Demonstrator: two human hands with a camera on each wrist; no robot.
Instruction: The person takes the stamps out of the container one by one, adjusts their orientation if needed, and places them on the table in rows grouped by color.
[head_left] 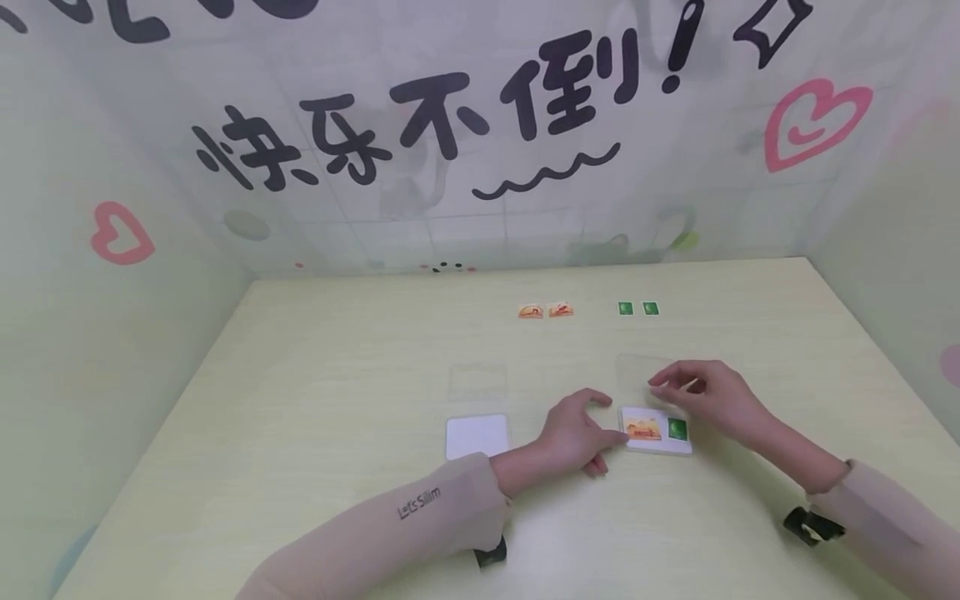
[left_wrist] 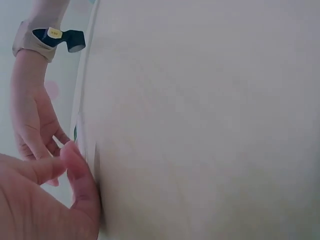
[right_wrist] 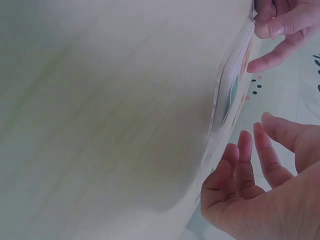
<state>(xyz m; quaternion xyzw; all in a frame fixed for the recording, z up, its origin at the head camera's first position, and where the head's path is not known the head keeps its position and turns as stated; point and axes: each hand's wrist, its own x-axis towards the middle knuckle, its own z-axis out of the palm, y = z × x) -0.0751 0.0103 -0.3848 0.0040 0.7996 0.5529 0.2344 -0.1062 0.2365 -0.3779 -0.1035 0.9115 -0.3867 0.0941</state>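
Note:
A white rectangular card in a clear frame [head_left: 655, 446] lies on the table, with an orange picture [head_left: 642, 428] and a small green picture [head_left: 677, 429] on its face. My left hand [head_left: 573, 429] is at its left side, thumb tip touching the left edge and the other fingers spread behind. Just beyond the card's right end hovers my right hand [head_left: 712, 396], its thumb and fingers loosely bent. In the right wrist view, nothing shows between the fingers of the right hand [right_wrist: 260, 185]. A clear flat piece [head_left: 633, 371] lies behind the card, partly covered by the right hand.
To the left lies a blank white card [head_left: 476, 435], with another clear piece [head_left: 477, 382] behind it. Farther back are two small orange pictures [head_left: 546, 310] and two small green ones [head_left: 638, 308]. Printed walls [head_left: 420, 225] stand around the table [head_left: 337, 350].

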